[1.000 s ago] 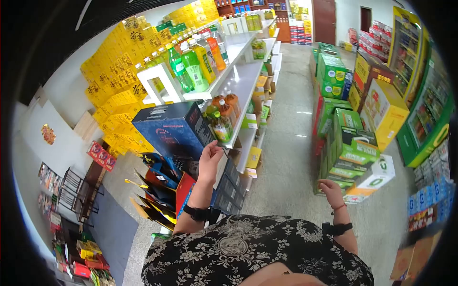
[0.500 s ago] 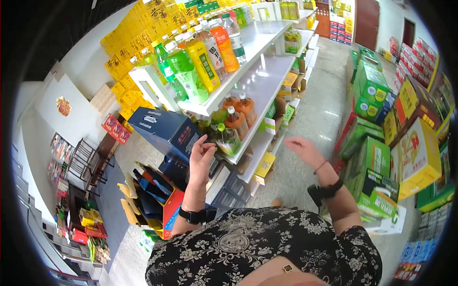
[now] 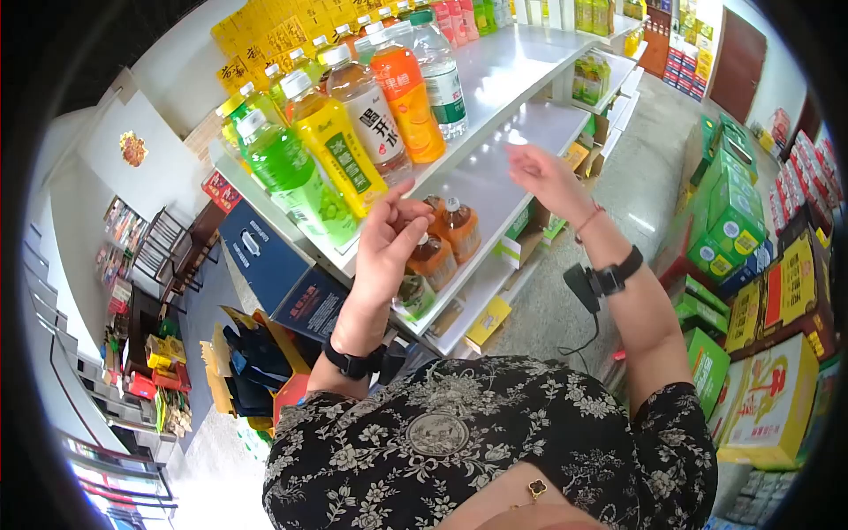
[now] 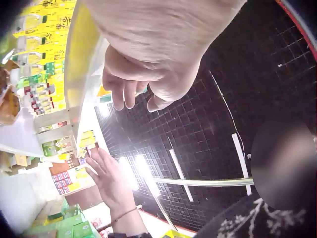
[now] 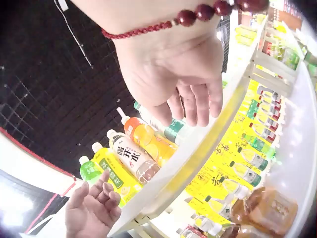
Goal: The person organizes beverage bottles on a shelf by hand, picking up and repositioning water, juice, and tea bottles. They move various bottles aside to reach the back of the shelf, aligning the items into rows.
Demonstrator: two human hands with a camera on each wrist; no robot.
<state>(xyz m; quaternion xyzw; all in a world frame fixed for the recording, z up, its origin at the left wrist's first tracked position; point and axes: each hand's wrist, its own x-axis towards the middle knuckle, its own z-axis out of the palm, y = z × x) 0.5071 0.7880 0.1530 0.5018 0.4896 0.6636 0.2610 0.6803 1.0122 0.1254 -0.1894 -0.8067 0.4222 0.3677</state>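
My left hand [image 3: 387, 252] is raised at the front edge of the upper shelf [image 3: 521, 66], its fingers loosely bent with nothing in them. Behind it on that shelf stand a green bottle [image 3: 296, 181], a yellow bottle [image 3: 334, 150], a clear bottle with a white label [image 3: 364, 115], an orange bottle [image 3: 408, 106] and a clear bottle with a green label [image 3: 444, 88]. My right hand [image 3: 546, 181] hovers farther right before the shelves, fingers relaxed and holding nothing. In the right wrist view the orange bottle [image 5: 148, 139] appears beyond its fingers.
Brown-orange bottles [image 3: 461, 234] stand on the lower shelf [image 3: 552, 128]. A dark blue box [image 3: 265, 256] and an open yellow carton [image 3: 221, 371] are at the left. Stacked green cartons [image 3: 724, 212] line the aisle's right side, with a yellow-white box [image 3: 768, 402] nearer.
The view has come closer to the shelf and its bottles. My right hand has risen from beside the green cartons toward the shelves. The left hand has moved up to the upper shelf's edge.
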